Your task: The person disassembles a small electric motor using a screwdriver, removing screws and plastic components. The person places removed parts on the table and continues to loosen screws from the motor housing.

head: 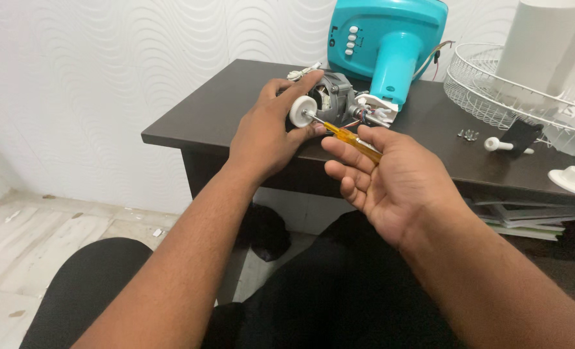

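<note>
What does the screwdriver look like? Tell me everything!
The screwdriver is small, with a see-through amber handle that looks like plastic and a thin silver metal shaft. The right hand holds the handle in its fingers. It lies slanted, tip pointing up-left to the middle of the white round knob on the motor, which the left hand steadies.

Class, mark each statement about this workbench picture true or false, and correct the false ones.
1. The right hand holds a screwdriver with a yellow handle. True.
2. The left hand lies flat on the floor. False: it grips the fan motor on the dark table.
3. The fan body is red. False: it is turquoise.
4. A white wire guard lies on the table to the right. True.
</note>
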